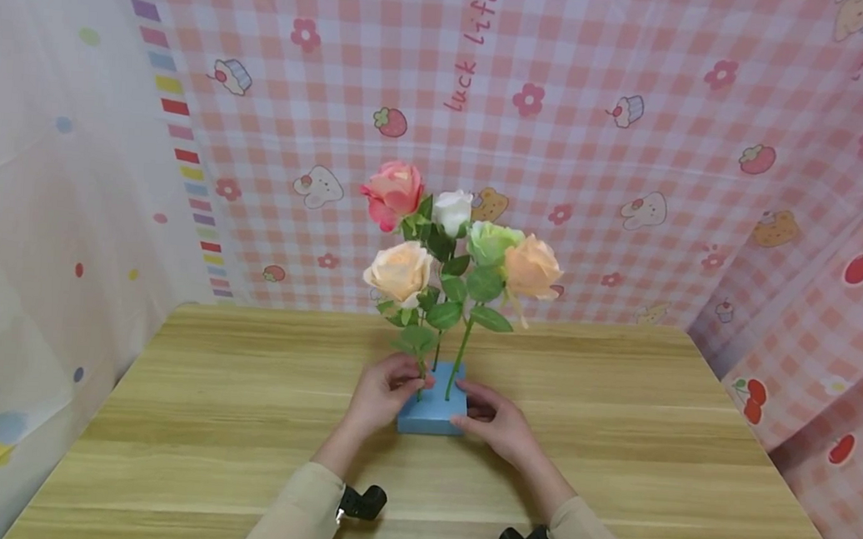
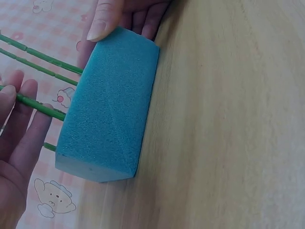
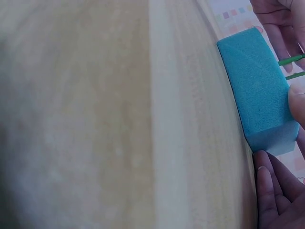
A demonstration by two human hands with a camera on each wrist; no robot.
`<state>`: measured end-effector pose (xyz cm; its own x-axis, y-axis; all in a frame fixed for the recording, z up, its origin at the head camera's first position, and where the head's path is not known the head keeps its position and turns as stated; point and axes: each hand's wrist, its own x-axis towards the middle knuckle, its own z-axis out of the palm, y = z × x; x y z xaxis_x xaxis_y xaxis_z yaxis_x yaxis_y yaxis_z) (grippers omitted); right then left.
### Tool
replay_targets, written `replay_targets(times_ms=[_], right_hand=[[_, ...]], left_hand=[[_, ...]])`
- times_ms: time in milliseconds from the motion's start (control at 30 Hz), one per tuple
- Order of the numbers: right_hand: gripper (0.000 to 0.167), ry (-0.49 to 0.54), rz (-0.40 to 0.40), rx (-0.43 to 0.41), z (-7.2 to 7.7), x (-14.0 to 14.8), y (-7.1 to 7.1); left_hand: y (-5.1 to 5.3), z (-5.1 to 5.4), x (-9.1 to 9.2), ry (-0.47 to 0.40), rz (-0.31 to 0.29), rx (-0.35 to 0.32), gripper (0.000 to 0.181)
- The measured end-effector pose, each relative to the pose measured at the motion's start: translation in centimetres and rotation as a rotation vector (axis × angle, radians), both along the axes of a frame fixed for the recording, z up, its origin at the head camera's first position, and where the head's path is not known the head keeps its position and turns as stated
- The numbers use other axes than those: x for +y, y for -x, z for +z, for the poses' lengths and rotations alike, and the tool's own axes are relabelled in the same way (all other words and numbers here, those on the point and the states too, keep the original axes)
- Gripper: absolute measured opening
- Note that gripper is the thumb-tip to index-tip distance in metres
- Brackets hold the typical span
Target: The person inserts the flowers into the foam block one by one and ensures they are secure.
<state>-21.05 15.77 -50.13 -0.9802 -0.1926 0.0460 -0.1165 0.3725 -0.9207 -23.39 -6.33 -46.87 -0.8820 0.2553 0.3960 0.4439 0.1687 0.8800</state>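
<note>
A blue foam block (image 1: 432,422) lies on the table with several green stems standing in its top. The stems carry a cream rose (image 1: 399,272), a pink rose (image 1: 393,193), a white rose (image 1: 453,212), a green rose (image 1: 490,242) and a peach rose (image 1: 533,267). My left hand (image 1: 381,393) pinches one green stem (image 2: 40,107) just above the foam, between thumb and fingers; this stem seems to lead up to the cream rose. At the block's right end, my right hand (image 1: 502,425) grips the foam, its thumb near the top front edge.
The wooden table (image 1: 240,423) spreads out on both sides of the block. Behind it hangs a pink checked curtain (image 1: 575,154), and a white patterned one (image 1: 53,193) hangs at the left. Black wrist-camera mounts (image 1: 364,503) sit by both sleeves.
</note>
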Motion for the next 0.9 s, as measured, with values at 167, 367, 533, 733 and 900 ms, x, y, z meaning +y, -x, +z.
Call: replay_targets(times_ms=[167, 367, 533, 733, 900], right_hand=[[0.054, 0.004, -0.004, 0.002, 0.0, 0.0, 0.0], [0.054, 0.003, -0.001, 0.000, 0.0, 0.0, 0.0], [0.054, 0.003, 0.007, 0.004, -0.1, 0.0, 0.0], [0.055, -0.004, 0.008, 0.006, -0.2, 0.0, 0.0], [0.055, -0.002, 0.008, 0.006, -0.2, 0.0, 0.1]], left_hand=[[-0.6, 0.9, 0.1, -0.001, -0.007, -0.006, 0.012], [-1.3, 2.0, 0.0, -0.002, -0.021, -0.009, 0.013], [-0.2, 0.2, -0.1, -0.008, -0.006, -0.008, 0.013], [0.3, -0.6, -0.2, -0.009, -0.012, 0.022, 0.013], [0.4, -0.7, -0.3, 0.015, -0.017, 0.020, 0.013]])
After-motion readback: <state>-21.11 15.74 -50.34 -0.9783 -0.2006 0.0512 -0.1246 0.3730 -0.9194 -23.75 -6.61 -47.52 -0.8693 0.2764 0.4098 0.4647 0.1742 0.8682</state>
